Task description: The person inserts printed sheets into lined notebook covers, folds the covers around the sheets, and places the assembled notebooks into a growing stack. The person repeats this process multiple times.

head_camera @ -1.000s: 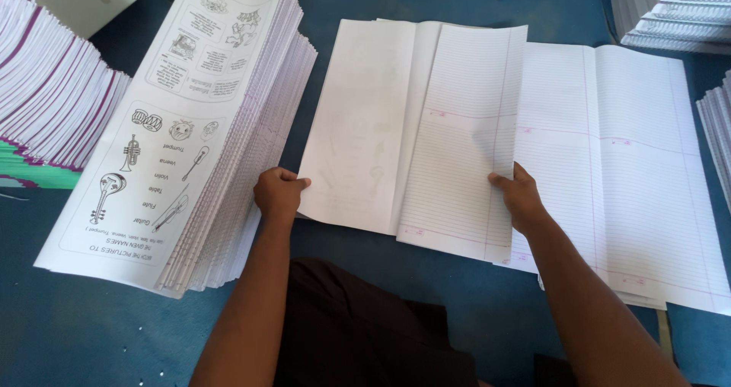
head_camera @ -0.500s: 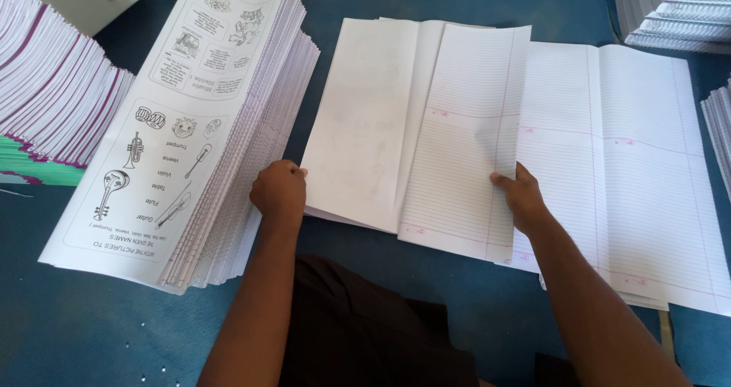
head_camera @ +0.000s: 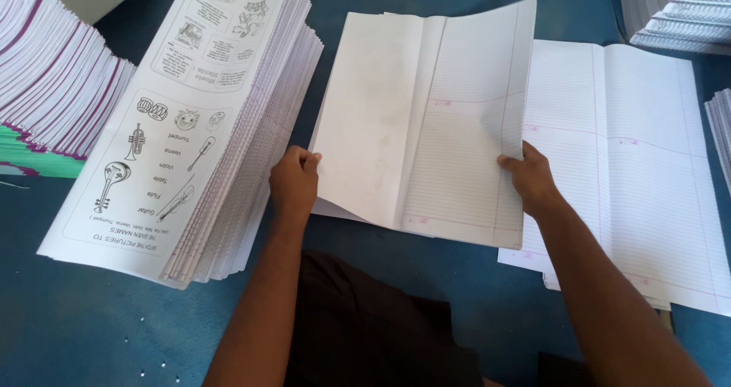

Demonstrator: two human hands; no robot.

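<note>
I hold a bundle of large white ruled sheets [head_camera: 426, 121] with both hands, lifted a little off the blue table [head_camera: 91, 326]. My left hand [head_camera: 294, 183] grips its lower left edge. Its right edge, near the bottom, is pinched by my right hand [head_camera: 527, 175]. The bundle's left half is blank and the right half is lined, with a fold running down the middle.
A tall stack of printed picture worksheets [head_camera: 190, 113] lies just left of my left hand. More ruled sheets [head_camera: 640, 166] lie flat under and right of my right hand. Stacked booklets sit at the far left [head_camera: 53, 90] and top right [head_camera: 678, 14].
The ruled bundle has lifted off the table and moved left, away from the flat sheets on the right. Both hands stay on its edges.
</note>
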